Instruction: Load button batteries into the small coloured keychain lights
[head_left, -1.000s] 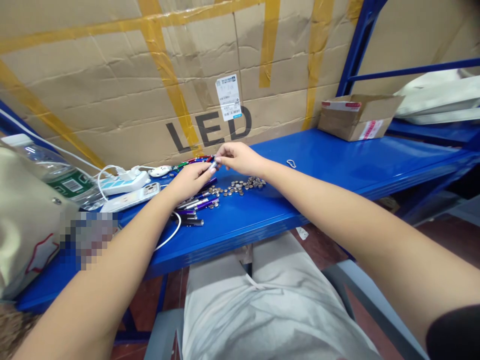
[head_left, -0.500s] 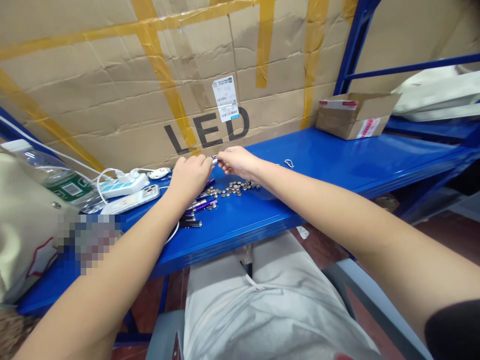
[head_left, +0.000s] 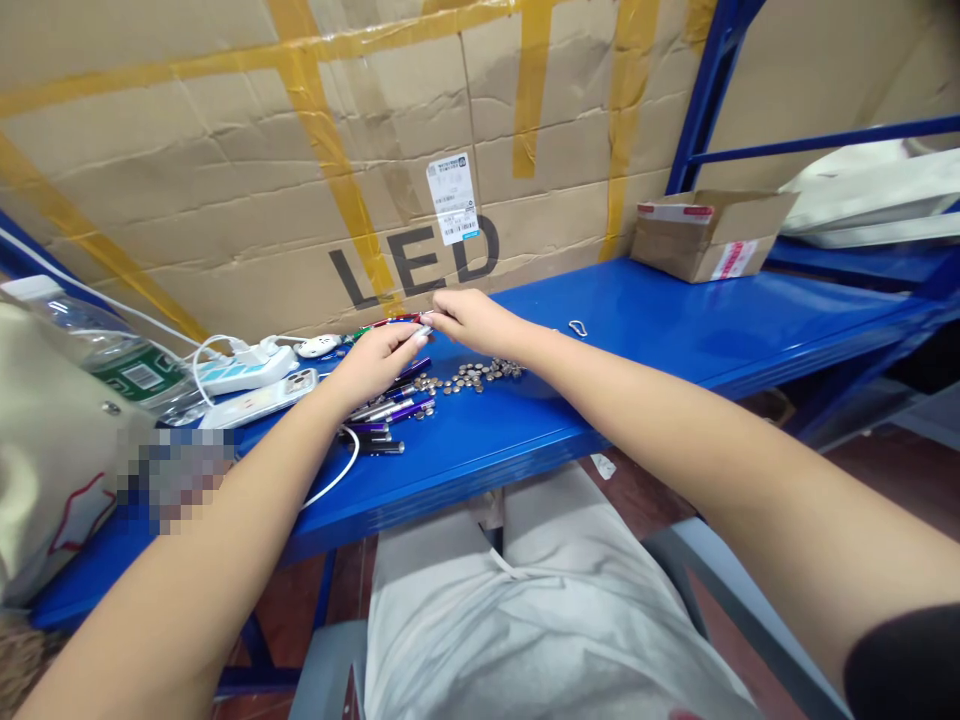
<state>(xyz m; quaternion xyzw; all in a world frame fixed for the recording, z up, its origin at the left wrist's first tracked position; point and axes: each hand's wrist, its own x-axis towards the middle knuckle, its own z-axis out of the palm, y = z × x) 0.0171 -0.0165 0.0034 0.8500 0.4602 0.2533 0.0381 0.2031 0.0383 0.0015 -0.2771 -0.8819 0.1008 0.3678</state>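
Observation:
Over the blue shelf (head_left: 487,450), my left hand (head_left: 375,362) is closed, pinching a small silvery metal tube (head_left: 425,329). My right hand (head_left: 476,322) meets it at the tube's far end, fingers bent together; whether they grip the tube or a tiny part is hidden. Just beneath my left hand lie several slim metal tubes, among them a purple tube (head_left: 411,410) and a black tube (head_left: 386,448). Silvery button cells (head_left: 472,376) are scattered below my right hand. Red and green slim items (head_left: 390,321) lie behind my hands, partly covered.
At left are a white power strip (head_left: 244,368), a phone (head_left: 262,398), a plastic bottle (head_left: 127,350) and cables. A metal carabiner (head_left: 577,327) lies right of my hands. A small open carton (head_left: 709,235) stands far right; a large cardboard box (head_left: 570,130) backs the shelf.
My left hand has shifted slightly down and left and turned, its thumb now showing along the silvery tube. Red and green items behind it have come into view. My right hand has tilted slightly.

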